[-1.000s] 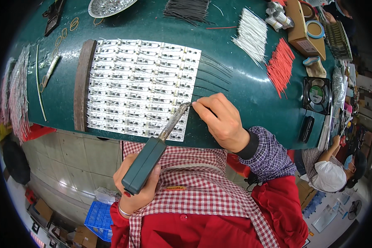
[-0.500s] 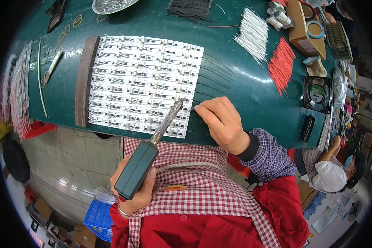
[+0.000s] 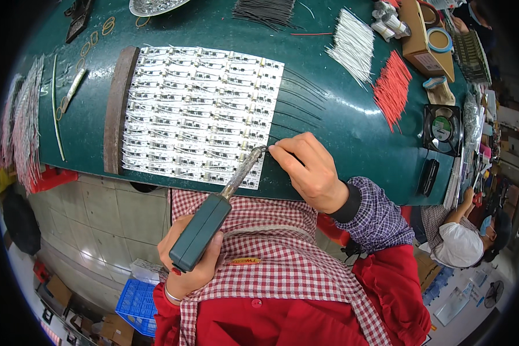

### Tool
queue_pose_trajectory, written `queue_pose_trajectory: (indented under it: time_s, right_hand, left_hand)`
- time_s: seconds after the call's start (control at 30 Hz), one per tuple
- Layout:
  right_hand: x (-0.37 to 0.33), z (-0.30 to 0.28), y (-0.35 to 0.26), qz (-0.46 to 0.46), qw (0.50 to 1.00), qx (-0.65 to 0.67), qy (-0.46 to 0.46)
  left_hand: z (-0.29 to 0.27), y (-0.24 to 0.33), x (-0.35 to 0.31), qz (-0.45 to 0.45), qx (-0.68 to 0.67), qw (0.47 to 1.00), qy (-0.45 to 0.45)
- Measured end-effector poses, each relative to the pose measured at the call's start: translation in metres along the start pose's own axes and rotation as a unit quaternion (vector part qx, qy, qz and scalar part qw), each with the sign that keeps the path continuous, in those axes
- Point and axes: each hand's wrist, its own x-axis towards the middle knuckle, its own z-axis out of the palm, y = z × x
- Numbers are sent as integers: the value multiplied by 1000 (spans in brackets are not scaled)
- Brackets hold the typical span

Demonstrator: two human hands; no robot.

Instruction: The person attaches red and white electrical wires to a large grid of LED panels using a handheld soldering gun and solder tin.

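Observation:
My left hand [image 3: 185,281] is wrapped round the dark green handle of a soldering iron [image 3: 200,232]. The iron's long metal barrel points up and right, and its tip is at the lower right edge of a white panel of circuit boards [image 3: 202,115]. Just beside that tip, my right hand [image 3: 312,173] is closed in a pinch on a thin black wire, mostly hidden by the fingers. Several black wires [image 3: 300,89] stick out from the panel's right edge further up. Rows of small black parts and pale wires cover the panel.
A dark brown bar [image 3: 119,115] lies along the panel's left edge. Bundles of white wires [image 3: 353,49], red wires [image 3: 392,89] and black wires [image 3: 264,12] lie further off. A small fan [image 3: 442,130] and a cardboard box [image 3: 418,40] stand at right. Another person [image 3: 458,245] sits beyond.
The iron's tip has shifted right and slightly down to the panel's edge, close to my right fingertips. My left hand moved along with it; my right hand has barely moved.

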Motion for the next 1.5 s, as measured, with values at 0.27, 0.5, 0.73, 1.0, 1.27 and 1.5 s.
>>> queue_pose_trajectory:
  time_s: [0.27,0.5,0.73,1.0,1.27,1.5]
  right_hand:
    - [3,-2,-4,17,1000,10,0]
    - [1,3,-2,16,1000,-7,4]
    - [-3,2,-10,-14,999,-20,44]
    - [-7,4,-12,-10,1000,-2,21]
    - [-7,4,-12,-9,1000,1,12]
    - [-7,4,-13,-2,1000,3,9]
  left_hand:
    - [1,-7,-6,14,4,1000,1]
    - [1,-17,-21,-9,-7,1000,25]
    - [-1,-15,-26,-6,-2,999,38]
    - [-2,-8,-21,18,6,999,30]
    - [-6,1,-11,21,13,1000,-8]
    - [-6,-3,-12,35,18,999,-13]
